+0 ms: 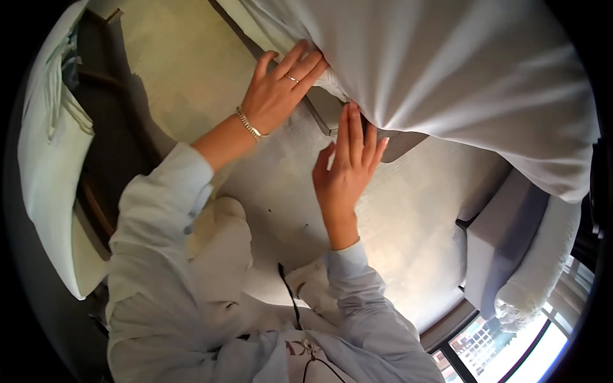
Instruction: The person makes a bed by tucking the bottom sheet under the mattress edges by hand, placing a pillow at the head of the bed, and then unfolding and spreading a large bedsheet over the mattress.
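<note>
A white bed sheet (pixel 460 70) is drawn over the bed at the upper right, with creases fanning out from its lower edge. My left hand (pixel 274 96), with a ring and a bracelet, has its fingers stretched out against the sheet's edge and its thumb apart. To its right, my right hand (pixel 348 166) points up toward the corner, fingers extended and slightly spread, tips at the sheet's hem. Between the two hands, part of the bed base (pixel 325 108) shows below bunched white fabric. The left fingertips are partly hidden at the cloth.
A grey sofa or bench (pixel 504 236) with a white pillow (pixel 543 255) stands at the right, near a window (pixel 491 351). Dark furniture (pixel 102 121) draped with white cloth (pixel 54 179) is on the left. The pale floor (pixel 408 236) lies beneath me.
</note>
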Motion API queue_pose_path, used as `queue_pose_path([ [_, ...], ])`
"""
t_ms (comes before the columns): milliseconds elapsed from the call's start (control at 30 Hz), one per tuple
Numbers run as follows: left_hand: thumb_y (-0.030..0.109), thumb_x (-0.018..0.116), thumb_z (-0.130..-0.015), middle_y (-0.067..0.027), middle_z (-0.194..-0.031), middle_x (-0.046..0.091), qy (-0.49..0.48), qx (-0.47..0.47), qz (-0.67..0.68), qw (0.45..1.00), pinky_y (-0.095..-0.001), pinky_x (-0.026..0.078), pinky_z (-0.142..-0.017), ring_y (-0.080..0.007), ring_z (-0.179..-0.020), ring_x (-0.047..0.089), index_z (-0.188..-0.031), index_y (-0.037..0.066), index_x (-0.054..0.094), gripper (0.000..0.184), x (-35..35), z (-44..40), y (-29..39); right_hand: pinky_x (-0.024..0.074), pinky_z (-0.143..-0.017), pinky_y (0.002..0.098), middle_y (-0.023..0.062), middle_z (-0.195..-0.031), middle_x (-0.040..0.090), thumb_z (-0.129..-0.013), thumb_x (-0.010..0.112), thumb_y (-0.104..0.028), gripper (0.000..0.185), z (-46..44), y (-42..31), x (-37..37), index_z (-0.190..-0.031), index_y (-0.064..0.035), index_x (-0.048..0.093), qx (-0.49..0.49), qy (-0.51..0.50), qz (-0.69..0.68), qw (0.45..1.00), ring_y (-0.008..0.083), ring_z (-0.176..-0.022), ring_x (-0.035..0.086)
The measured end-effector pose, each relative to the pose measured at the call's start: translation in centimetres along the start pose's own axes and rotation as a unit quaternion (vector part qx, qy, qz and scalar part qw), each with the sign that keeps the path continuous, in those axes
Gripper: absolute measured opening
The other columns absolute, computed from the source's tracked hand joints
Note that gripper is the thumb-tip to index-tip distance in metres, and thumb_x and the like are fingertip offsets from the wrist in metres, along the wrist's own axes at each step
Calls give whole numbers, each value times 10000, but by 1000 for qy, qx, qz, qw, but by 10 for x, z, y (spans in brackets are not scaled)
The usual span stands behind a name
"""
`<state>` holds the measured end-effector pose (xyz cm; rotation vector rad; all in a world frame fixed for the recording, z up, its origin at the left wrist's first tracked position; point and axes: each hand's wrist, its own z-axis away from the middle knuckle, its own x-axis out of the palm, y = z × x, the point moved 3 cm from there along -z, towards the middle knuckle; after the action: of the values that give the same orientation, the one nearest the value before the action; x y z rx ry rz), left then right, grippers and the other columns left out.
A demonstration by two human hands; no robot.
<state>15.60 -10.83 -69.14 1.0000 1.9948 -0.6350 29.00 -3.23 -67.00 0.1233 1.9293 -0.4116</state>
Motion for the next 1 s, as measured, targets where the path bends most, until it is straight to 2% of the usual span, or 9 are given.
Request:
queue_pose_path([
  [100, 83, 559, -727, 7, -1216, 471, -30, -44, -43, 998, -402, 316, -875, -153, -1203, 373, -1145, 115, 515, 422, -10, -10, 11, 156, -1045, 492, 135, -1362, 340, -697, 538, -81, 698, -11, -15, 14, -1343, -29, 278, 3, 13, -40, 999, 393, -1233, 298],
  [200, 99, 547, -741, -9, -1207, 481, -17, -79, -56, 995, -398, 313, -900, -170, -1202, 378, -1102, 114, 530, 362, -8, -12, 14, 162, -1043, 492, 148, -1366, 331, -697, 538, -72, 707, -14, -22, 14, -1348, -30, 265, 10, 15, -32, 999, 399, -1233, 298],
  [367, 31, 557, -693, -46, -1185, 502, 17, -41, 101, 994, -378, 350, -946, -222, -1129, 453, -1083, 59, 543, 391, -14, -14, 2, 250, -1012, 447, 117, -1331, 392, -691, 501, -20, 542, -7, -2, 18, -1231, -53, 471, -43, 52, -11, 998, 304, -1200, 378],
  [567, 15, 546, -677, -49, -1226, 480, 23, -27, 144, 989, -375, 338, -971, -223, -1128, 453, -1172, 44, 501, 498, -28, 6, 25, 308, -972, 449, 117, -1159, 519, -706, 496, 25, 484, -2, 24, -10, -1186, -36, 504, -21, 94, -95, 991, 327, -1119, 445],
  [733, 81, 579, -683, -50, -1211, 493, 19, -58, 122, 991, -365, 319, -989, -203, -1132, 441, -1181, 48, 494, 505, -21, 4, 24, 315, -955, 468, 134, -1102, 536, -758, 630, -126, 370, -10, 43, -22, -1095, -7, 530, 68, 164, -119, 977, 344, -1074, 467],
  [800, 55, 564, -701, -73, -1209, 498, 44, -53, 142, 988, -380, 337, -967, -225, -1109, 471, -1196, 34, 481, 502, -20, 3, 20, 280, -982, 477, 136, -1105, 533, -737, 672, -162, 425, -22, 48, -23, -1101, -1, 522, 117, 132, -192, 965, 331, -1074, 469],
  [833, 50, 565, -711, -68, -1145, 540, 61, -58, 140, 987, -372, 380, -938, -226, -1055, 509, -1132, 36, 535, 422, -20, 1, 21, 273, -1005, 399, 140, -1092, 555, -727, 685, -143, 364, -25, 46, -27, -1031, 13, 561, 124, 93, -87, 984, 307, -1024, 505],
  [933, 35, 569, -699, -58, -1079, 569, 76, 2, 143, 987, -347, 449, -867, -217, -1000, 538, -1039, 51, 598, 341, -23, -8, 9, 209, -1040, 403, 139, -1029, 583, -714, 700, -164, 346, -31, 50, -19, -985, 15, 581, 93, 143, -138, 976, 309, -1008, 515],
  [1000, 34, 567, -679, -38, -1006, 590, 112, -2, 135, 984, -305, 510, -753, -199, -917, 575, -974, 63, 630, 303, -22, -9, 2, 347, -936, 331, 133, -966, 609, -700, 689, -81, 278, -34, 55, -17, -934, 45, 609, 106, 185, -162, 963, 256, -954, 552],
])
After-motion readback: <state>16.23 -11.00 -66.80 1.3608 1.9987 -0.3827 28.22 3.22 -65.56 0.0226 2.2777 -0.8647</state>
